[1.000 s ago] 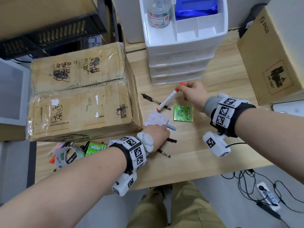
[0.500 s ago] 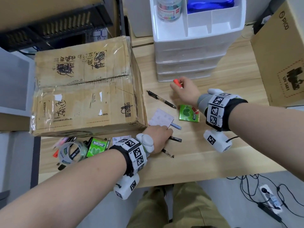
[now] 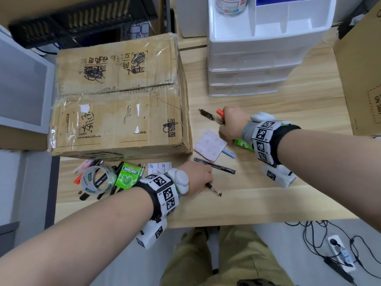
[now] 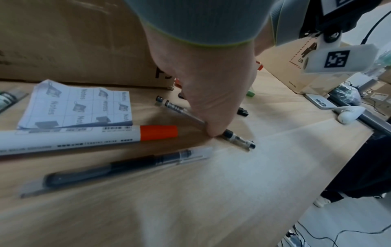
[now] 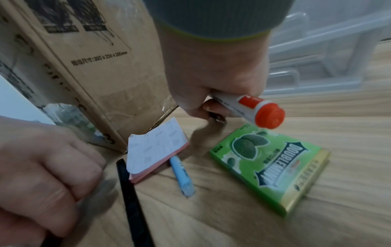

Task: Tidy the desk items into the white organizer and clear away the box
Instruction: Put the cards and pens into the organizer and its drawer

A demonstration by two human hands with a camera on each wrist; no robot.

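My right hand (image 3: 226,124) grips a white marker with a red cap (image 5: 253,107), and its fingertips touch a black pen (image 3: 207,115) lying beside the taped cardboard box (image 3: 119,100). My left hand (image 3: 208,177) is curled near the desk's front edge, one fingertip (image 4: 211,132) pressing a clear black pen (image 4: 237,138) onto the wood. Between the hands lie a pink sticky-note pad (image 3: 210,144), a blue highlighter (image 5: 182,175), a green gum box (image 5: 271,170) and a long black pen (image 3: 215,166). The white drawer organizer (image 3: 257,65) stands at the back.
Left of my left wrist lie a tape roll (image 3: 97,179), a second green gum pack (image 3: 127,175), a notes sheet (image 4: 78,107) and several pens. A large brown carton (image 3: 360,79) stands at the right. A power strip (image 3: 340,252) with cables lies on the floor.
My right hand lowered the marker and moved left to the black pen by the box. My left hand slid off the sticky-note pad toward the front edge onto a pen.
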